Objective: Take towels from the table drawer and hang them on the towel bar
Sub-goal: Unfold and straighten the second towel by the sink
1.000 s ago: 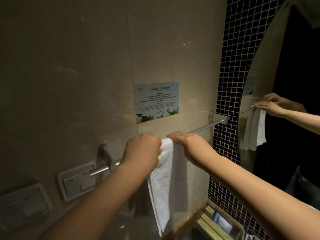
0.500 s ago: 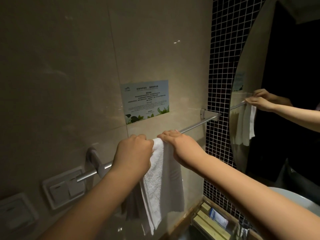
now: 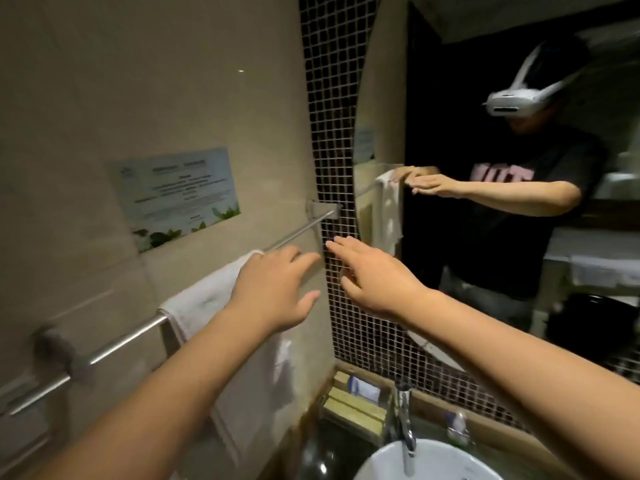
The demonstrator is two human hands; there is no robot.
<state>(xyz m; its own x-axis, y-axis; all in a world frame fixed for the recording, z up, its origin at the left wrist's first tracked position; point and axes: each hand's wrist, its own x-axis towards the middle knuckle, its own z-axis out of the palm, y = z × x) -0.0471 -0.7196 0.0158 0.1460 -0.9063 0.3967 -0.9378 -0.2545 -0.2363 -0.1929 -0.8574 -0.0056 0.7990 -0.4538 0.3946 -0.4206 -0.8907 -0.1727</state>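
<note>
A white towel [image 3: 204, 296] hangs folded over the metal towel bar [image 3: 294, 233], which runs along the beige wall from lower left to a bracket near the mirror. My left hand [image 3: 273, 292] hovers just right of the towel's top edge, fingers spread, holding nothing. Further right, in front of the black mosaic tiles, my right hand [image 3: 374, 275] is also open, with its fingers apart and off the towel. The towel's lower part is hidden behind my left forearm.
A printed notice [image 3: 176, 195] is stuck on the wall above the bar. A mirror [image 3: 485, 133] at right reflects a person with a headset and the towel. Below are a white basin [image 3: 426, 459], a tap [image 3: 403, 420] and a tray of toiletries [image 3: 356, 396].
Both hands have let go of the towel and pulled back from the bar with fingers spread. The view has swung right and down, bringing the mirror and basin in.
</note>
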